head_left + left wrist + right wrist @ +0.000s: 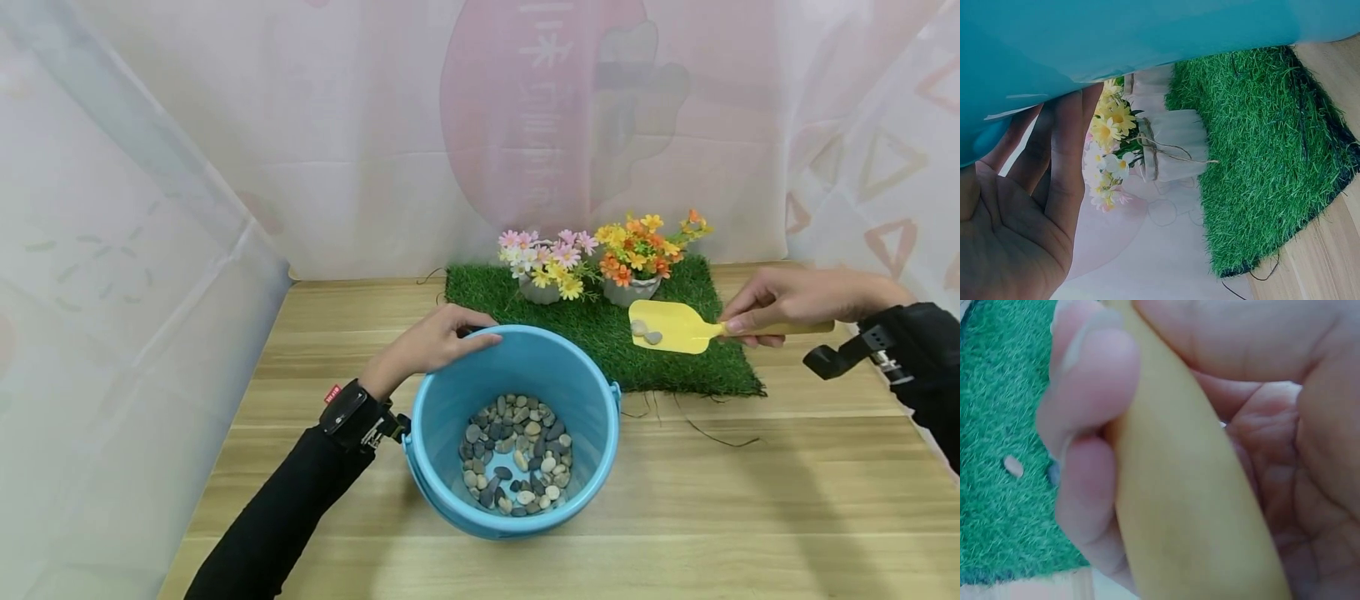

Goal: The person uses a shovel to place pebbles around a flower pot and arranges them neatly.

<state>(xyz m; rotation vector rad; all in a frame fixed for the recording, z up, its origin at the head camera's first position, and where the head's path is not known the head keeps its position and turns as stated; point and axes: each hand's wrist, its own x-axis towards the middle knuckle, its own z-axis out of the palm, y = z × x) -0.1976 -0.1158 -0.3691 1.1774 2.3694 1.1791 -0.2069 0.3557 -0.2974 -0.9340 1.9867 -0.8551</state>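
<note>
My left hand [442, 337] grips the rim of a blue bucket [517, 350] at its far left, thumb over the edge and fingers down the outside. Many grey, black and cream pebbles [517, 408] lie on the bucket's bottom. To the right, my right hand [783, 304] holds a small yellow shovel [686, 327] by its wooden handle [1191, 487], its blade pointing left. Two pebbles [653, 337] rest on the blade, which is over the grass mat. In the right wrist view a pale pebble [1013, 465] lies against the green, with a grey one partly behind the fingers.
Two potted artificial flowers, one pink and yellow [551, 258], one orange [641, 254], stand on the artificial grass mat [600, 350] behind the bucket. Loose dark threads [720, 437] trail from the mat onto the wooden table [712, 525]. Printed white cloth [360, 167] hangs around the table.
</note>
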